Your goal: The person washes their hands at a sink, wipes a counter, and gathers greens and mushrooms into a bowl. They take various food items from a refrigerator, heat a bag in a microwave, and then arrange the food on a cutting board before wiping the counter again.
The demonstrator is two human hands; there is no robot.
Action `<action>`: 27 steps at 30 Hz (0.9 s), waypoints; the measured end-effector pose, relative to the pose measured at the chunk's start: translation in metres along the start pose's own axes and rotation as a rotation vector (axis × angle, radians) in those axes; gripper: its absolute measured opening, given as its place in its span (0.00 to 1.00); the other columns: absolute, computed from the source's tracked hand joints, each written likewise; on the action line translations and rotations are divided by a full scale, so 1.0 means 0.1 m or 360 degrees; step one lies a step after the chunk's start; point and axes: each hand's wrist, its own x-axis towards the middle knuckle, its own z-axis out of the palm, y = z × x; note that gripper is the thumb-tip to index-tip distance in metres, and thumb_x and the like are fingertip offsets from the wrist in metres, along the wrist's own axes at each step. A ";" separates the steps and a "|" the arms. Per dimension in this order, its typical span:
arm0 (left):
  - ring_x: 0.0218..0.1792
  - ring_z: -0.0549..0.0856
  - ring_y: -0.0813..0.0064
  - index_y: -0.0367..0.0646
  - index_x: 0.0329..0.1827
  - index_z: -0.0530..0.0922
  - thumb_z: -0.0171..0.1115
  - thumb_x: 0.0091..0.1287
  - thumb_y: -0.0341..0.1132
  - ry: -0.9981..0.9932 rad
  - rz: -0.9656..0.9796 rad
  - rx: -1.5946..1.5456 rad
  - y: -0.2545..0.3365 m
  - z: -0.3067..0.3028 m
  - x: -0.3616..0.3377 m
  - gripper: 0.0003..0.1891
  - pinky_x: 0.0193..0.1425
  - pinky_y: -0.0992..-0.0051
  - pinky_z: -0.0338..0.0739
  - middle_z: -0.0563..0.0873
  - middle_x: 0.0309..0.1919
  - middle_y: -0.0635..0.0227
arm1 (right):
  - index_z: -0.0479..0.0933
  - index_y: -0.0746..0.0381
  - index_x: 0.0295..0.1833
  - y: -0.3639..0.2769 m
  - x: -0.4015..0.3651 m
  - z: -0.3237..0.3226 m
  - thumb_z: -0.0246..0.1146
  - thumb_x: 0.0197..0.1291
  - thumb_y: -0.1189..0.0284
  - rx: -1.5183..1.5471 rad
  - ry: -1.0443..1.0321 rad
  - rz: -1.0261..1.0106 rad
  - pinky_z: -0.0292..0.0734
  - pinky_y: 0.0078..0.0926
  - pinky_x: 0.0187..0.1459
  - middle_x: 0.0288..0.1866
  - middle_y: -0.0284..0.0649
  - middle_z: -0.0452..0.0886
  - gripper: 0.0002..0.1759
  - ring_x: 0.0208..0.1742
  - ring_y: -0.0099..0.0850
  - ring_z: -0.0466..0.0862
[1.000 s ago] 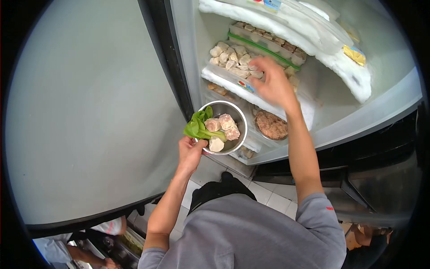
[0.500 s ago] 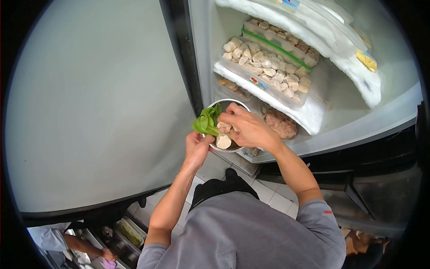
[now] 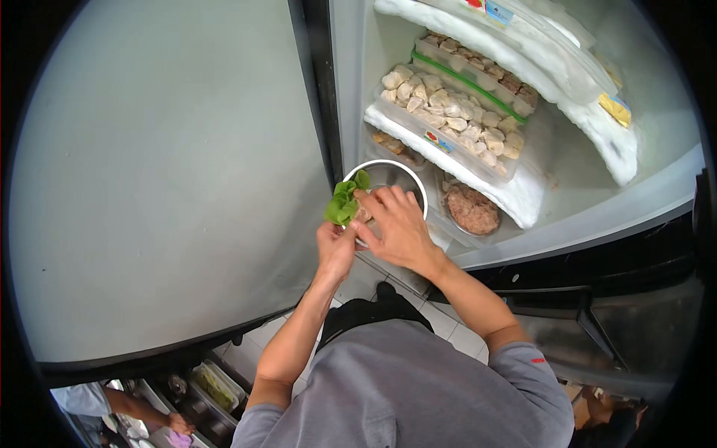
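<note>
A round metal bowl (image 3: pixel 418 184) with a pale rim is held low in front of the open freezer. My left hand (image 3: pixel 336 245) is closed on the bowl's near left edge. Green leaves (image 3: pixel 343 203) stick out over the left side of the bowl. My right hand (image 3: pixel 397 228) reaches over the bowl, its fingers apart and its fingertips at a pinkish piece of food (image 3: pixel 364 214) beside the leaves. The hand hides much of the bowl's inside.
The freezer holds a tray of pale dumplings (image 3: pixel 455 112), a green-rimmed box (image 3: pixel 478 88), frosted shelves (image 3: pixel 515 196) and minced meat (image 3: pixel 472 210). The large grey door (image 3: pixel 164 172) stands at left. A co-worker's arm (image 3: pixel 138 409) is at bottom left, another person (image 3: pixel 609 411) at bottom right.
My right hand has spread and come down nearer my left hand. The pale chunk seen at the bowl's front is now out of sight, and more of the bowl's far inside shows.
</note>
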 end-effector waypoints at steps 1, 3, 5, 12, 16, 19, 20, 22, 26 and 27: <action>0.30 0.84 0.77 0.32 0.44 0.78 0.56 0.62 0.21 0.0036 0.0034 -0.0068 -0.02 -0.02 0.00 0.09 0.27 0.77 0.84 0.85 0.35 0.63 | 0.74 0.64 0.58 -0.04 -0.04 0.00 0.64 0.58 0.60 0.0009 0.0069 -0.0013 0.66 0.40 0.48 0.47 0.44 0.75 0.26 0.48 0.43 0.74; 0.29 0.84 0.77 0.32 0.44 0.78 0.56 0.62 0.21 0.0071 0.0065 -0.0136 -0.07 -0.07 0.01 0.08 0.26 0.77 0.83 0.85 0.34 0.63 | 0.74 0.64 0.59 -0.09 -0.08 -0.03 0.65 0.57 0.60 -0.0007 0.0220 -0.0077 0.66 0.39 0.49 0.45 0.44 0.76 0.27 0.49 0.43 0.75; 0.27 0.83 0.77 0.32 0.41 0.79 0.57 0.61 0.21 0.0090 0.0081 -0.0140 -0.12 -0.13 0.04 0.07 0.25 0.77 0.80 0.85 0.33 0.64 | 0.75 0.63 0.57 -0.03 -0.13 -0.06 0.66 0.56 0.61 0.0005 0.0240 -0.0028 0.66 0.41 0.49 0.45 0.44 0.76 0.26 0.48 0.43 0.75; 0.26 0.83 0.76 0.31 0.39 0.79 0.58 0.59 0.22 0.0084 0.0091 -0.0158 -0.14 -0.10 0.02 0.06 0.24 0.76 0.79 0.84 0.33 0.63 | 0.76 0.62 0.43 0.06 -0.24 -0.27 0.73 0.48 0.69 0.0155 -0.0019 0.0070 0.69 0.39 0.53 0.43 0.41 0.76 0.18 0.49 0.44 0.76; 0.26 0.83 0.76 0.31 0.39 0.78 0.58 0.59 0.21 0.0120 0.0037 -0.0204 -0.15 -0.11 0.01 0.06 0.25 0.75 0.80 0.84 0.32 0.63 | 0.76 0.61 0.44 0.06 -0.31 -0.28 0.73 0.48 0.68 0.0170 0.0014 -0.0111 0.70 0.37 0.54 0.44 0.41 0.76 0.19 0.50 0.43 0.76; 0.25 0.83 0.76 0.31 0.38 0.78 0.58 0.59 0.21 0.0090 0.0062 -0.0201 -0.18 -0.13 0.02 0.06 0.25 0.75 0.80 0.84 0.31 0.63 | 0.76 0.62 0.44 0.06 -0.28 -0.28 0.72 0.48 0.68 0.0180 0.0154 -0.0182 0.70 0.37 0.54 0.46 0.41 0.76 0.19 0.49 0.44 0.76; 0.25 0.83 0.77 0.32 0.38 0.79 0.58 0.59 0.21 0.0078 0.0092 -0.0215 -0.20 -0.13 0.02 0.06 0.25 0.75 0.80 0.84 0.31 0.64 | 0.76 0.62 0.45 0.04 -0.24 -0.29 0.72 0.49 0.69 0.0248 0.0214 -0.0101 0.70 0.39 0.53 0.47 0.42 0.77 0.19 0.50 0.45 0.76; 0.25 0.82 0.77 0.32 0.38 0.79 0.58 0.58 0.21 0.0046 0.0112 -0.0201 -0.20 -0.11 0.00 0.06 0.25 0.75 0.80 0.84 0.30 0.65 | 0.76 0.63 0.46 0.03 -0.15 -0.29 0.71 0.49 0.69 0.0315 0.0276 -0.0007 0.71 0.40 0.53 0.47 0.43 0.77 0.19 0.50 0.45 0.76; 0.25 0.81 0.79 0.33 0.38 0.80 0.59 0.57 0.20 -0.0058 0.0133 -0.0086 -0.26 -0.09 -0.01 0.07 0.24 0.77 0.78 0.84 0.30 0.67 | 0.74 0.63 0.50 0.10 0.06 -0.23 0.69 0.49 0.71 0.0114 -0.0076 0.0198 0.74 0.42 0.48 0.45 0.46 0.78 0.22 0.48 0.47 0.79; 0.25 0.81 0.79 0.33 0.38 0.80 0.59 0.57 0.20 -0.0049 0.0136 -0.0084 -0.27 -0.09 0.00 0.07 0.24 0.77 0.78 0.84 0.30 0.67 | 0.73 0.63 0.52 0.12 0.09 -0.20 0.68 0.49 0.72 0.0037 -0.0220 0.0212 0.75 0.42 0.46 0.45 0.47 0.77 0.23 0.46 0.48 0.80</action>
